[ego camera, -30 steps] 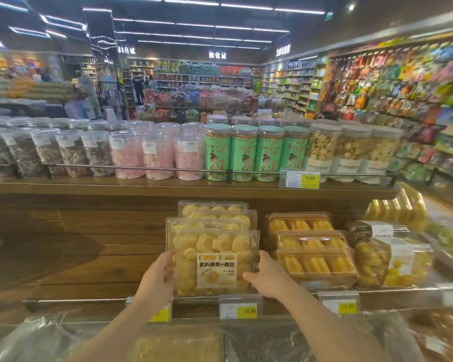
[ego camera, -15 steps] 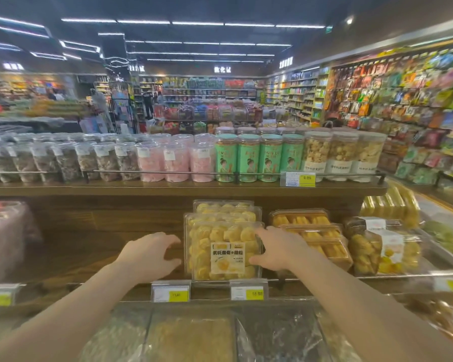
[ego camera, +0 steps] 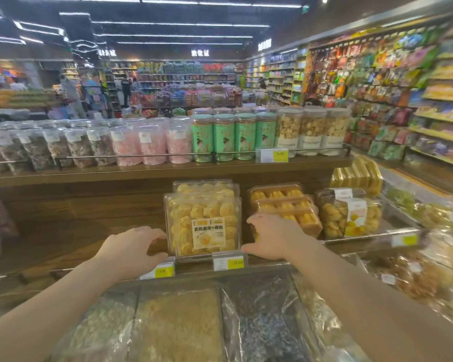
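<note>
Cookie box (ego camera: 203, 226) stands upright at the front of the wooden shelf (ego camera: 63, 231), behind its price tag (ego camera: 229, 261), no longer clasped between both hands as a second ago. Left hand (ego camera: 131, 250) has come back to its left edge, fingers curled; blur hides whether they pinch it. Right hand (ego camera: 272, 237) lies relaxed, thumb at the lower right corner. Placing looks done, with only squaring left.
</note>
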`<action>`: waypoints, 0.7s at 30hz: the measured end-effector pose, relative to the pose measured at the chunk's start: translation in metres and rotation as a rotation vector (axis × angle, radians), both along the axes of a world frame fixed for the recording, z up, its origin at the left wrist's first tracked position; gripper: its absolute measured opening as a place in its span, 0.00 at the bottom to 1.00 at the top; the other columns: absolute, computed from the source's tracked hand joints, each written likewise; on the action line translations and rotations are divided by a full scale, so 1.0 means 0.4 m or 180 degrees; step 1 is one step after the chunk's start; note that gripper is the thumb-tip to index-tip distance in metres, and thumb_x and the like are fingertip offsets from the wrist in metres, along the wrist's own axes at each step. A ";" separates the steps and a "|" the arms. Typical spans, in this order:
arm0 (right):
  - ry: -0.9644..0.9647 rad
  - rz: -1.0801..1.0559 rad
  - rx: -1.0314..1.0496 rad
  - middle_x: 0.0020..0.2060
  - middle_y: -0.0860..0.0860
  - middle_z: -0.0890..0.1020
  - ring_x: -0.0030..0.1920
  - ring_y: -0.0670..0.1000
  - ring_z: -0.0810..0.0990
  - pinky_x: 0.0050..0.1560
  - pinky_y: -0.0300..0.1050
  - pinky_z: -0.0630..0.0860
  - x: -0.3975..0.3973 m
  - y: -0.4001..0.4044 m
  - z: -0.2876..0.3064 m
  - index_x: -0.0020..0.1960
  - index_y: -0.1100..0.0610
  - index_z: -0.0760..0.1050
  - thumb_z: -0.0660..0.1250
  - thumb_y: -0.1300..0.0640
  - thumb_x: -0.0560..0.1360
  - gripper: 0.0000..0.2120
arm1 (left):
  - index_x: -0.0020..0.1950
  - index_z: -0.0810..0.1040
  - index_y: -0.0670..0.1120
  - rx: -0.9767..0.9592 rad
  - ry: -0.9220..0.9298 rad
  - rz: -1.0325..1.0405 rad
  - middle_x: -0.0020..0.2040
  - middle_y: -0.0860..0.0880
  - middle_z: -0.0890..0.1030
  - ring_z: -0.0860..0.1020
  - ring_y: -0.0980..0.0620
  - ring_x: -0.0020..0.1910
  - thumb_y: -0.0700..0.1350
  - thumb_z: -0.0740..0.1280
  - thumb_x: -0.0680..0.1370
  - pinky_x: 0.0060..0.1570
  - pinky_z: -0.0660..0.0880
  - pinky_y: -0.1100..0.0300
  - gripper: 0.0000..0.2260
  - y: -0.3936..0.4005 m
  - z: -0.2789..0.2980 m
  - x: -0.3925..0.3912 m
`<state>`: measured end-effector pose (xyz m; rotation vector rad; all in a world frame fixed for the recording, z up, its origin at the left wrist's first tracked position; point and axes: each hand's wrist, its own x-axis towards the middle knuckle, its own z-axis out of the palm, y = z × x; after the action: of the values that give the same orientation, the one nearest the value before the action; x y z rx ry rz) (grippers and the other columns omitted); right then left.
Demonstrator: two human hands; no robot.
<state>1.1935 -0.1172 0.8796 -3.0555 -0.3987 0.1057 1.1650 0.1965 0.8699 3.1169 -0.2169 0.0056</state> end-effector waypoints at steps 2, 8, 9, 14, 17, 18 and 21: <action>0.0027 -0.0213 -0.0017 0.72 0.49 0.72 0.70 0.55 0.72 0.65 0.58 0.74 -0.035 -0.022 -0.002 0.77 0.48 0.64 0.64 0.30 0.73 0.38 | 0.75 0.68 0.63 0.0023 -0.0016 -0.0135 0.68 0.61 0.75 0.77 0.57 0.64 0.66 0.62 0.78 0.58 0.77 0.55 0.25 -0.022 0.004 0.005; 0.0037 -0.0834 0.0073 0.66 0.46 0.76 0.66 0.53 0.75 0.61 0.57 0.76 -0.174 -0.058 0.003 0.71 0.45 0.70 0.65 0.32 0.71 0.32 | 0.76 0.65 0.65 0.0028 0.0084 -0.0709 0.70 0.62 0.74 0.75 0.56 0.67 0.68 0.62 0.77 0.63 0.74 0.51 0.27 -0.093 0.030 -0.002; 0.0021 -0.0954 0.0143 0.67 0.46 0.76 0.67 0.53 0.75 0.62 0.57 0.76 -0.202 -0.059 0.005 0.71 0.44 0.70 0.66 0.32 0.71 0.32 | 0.75 0.66 0.65 0.0007 0.0078 -0.0846 0.70 0.62 0.74 0.75 0.55 0.68 0.68 0.62 0.77 0.63 0.74 0.51 0.27 -0.103 0.035 -0.008; 0.0093 -0.1575 0.0130 0.70 0.48 0.74 0.69 0.55 0.74 0.62 0.55 0.77 -0.370 -0.046 -0.021 0.75 0.44 0.65 0.64 0.31 0.72 0.35 | 0.75 0.68 0.63 -0.0027 -0.0067 -0.1603 0.69 0.62 0.75 0.75 0.56 0.67 0.65 0.62 0.78 0.55 0.75 0.56 0.24 -0.155 0.020 -0.062; -0.0121 -0.1757 0.0245 0.69 0.46 0.75 0.70 0.53 0.73 0.61 0.50 0.75 -0.510 -0.040 -0.052 0.73 0.43 0.69 0.65 0.34 0.74 0.30 | 0.74 0.67 0.64 0.0103 -0.0179 -0.2161 0.69 0.62 0.75 0.74 0.56 0.68 0.67 0.60 0.78 0.57 0.76 0.57 0.25 -0.207 0.009 -0.113; -0.0133 -0.1849 0.0304 0.71 0.46 0.74 0.71 0.53 0.72 0.63 0.48 0.73 -0.559 -0.041 -0.059 0.74 0.43 0.68 0.66 0.36 0.75 0.30 | 0.74 0.67 0.64 0.0122 -0.0214 -0.2357 0.69 0.63 0.75 0.75 0.56 0.67 0.69 0.59 0.78 0.57 0.77 0.58 0.26 -0.230 0.007 -0.132; 0.0104 -0.2365 0.0383 0.73 0.49 0.72 0.69 0.56 0.74 0.61 0.50 0.74 -0.710 -0.055 -0.072 0.78 0.44 0.62 0.67 0.36 0.76 0.34 | 0.74 0.66 0.64 0.0088 -0.0073 -0.2868 0.69 0.62 0.75 0.76 0.57 0.65 0.68 0.60 0.78 0.55 0.78 0.57 0.26 -0.305 0.008 -0.209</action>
<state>0.9093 -0.1390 0.8509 -2.8553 0.7026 0.0871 1.0813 0.0745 0.8732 2.7358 -1.5669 0.0252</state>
